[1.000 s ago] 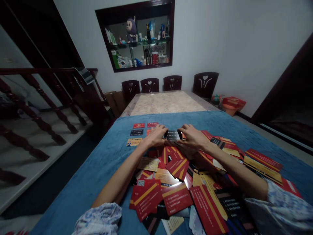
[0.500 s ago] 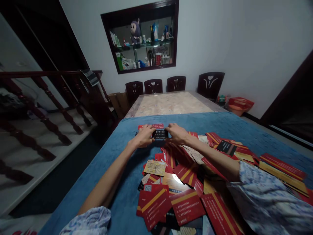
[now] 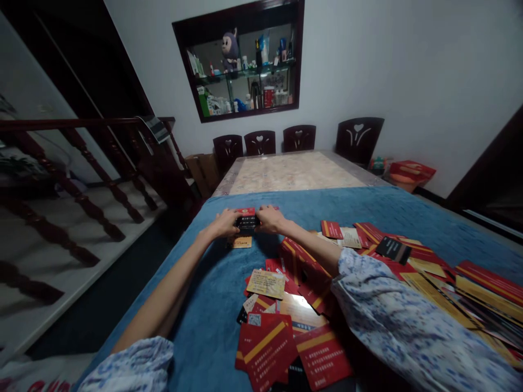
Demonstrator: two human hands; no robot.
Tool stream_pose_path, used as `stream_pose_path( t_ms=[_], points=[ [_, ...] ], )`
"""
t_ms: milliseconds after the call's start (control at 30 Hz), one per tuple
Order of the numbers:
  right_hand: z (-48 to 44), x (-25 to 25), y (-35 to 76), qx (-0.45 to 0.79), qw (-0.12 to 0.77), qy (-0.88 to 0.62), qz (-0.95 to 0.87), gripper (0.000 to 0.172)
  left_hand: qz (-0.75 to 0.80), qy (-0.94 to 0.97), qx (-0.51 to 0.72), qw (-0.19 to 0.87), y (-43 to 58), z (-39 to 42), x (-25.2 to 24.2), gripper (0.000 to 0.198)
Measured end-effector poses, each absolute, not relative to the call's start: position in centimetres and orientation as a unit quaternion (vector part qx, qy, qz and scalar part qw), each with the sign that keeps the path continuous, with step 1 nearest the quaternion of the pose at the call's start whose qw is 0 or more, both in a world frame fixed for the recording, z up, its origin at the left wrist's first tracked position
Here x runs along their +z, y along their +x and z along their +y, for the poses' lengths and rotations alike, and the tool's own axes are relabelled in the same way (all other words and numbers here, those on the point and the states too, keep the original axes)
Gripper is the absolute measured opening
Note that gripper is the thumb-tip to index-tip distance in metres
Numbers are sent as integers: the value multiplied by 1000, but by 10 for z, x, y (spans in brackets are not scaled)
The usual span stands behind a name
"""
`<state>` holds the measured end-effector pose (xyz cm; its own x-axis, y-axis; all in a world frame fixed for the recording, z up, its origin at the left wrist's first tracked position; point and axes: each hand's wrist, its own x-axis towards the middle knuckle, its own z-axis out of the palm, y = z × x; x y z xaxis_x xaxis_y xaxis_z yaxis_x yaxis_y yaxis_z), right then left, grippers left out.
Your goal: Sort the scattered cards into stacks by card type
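Black card (image 3: 247, 222), pinched at its ends by the left hand (image 3: 223, 224) and right hand (image 3: 270, 219), has moved from beside the red pile (image 3: 281, 332) to the far left of the blue-clothed counter (image 3: 359, 204). It now sits between a red card (image 3: 245, 211) and a tan card (image 3: 242, 242). Its pale print is too small to read.

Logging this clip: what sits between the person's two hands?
A black card, held at its ends by the left hand and right hand, in the head view.
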<state>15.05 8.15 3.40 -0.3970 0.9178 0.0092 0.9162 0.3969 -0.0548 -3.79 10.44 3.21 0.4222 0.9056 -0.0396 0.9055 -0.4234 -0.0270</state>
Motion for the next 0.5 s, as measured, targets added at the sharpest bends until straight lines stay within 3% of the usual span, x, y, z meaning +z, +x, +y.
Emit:
stream_pose_path(
  t_ms=[500],
  points=[
    [117, 15, 121, 54, -22, -561, -826, 54, -520, -852, 60, -18, -52, 130, 22, 44]
  ],
)
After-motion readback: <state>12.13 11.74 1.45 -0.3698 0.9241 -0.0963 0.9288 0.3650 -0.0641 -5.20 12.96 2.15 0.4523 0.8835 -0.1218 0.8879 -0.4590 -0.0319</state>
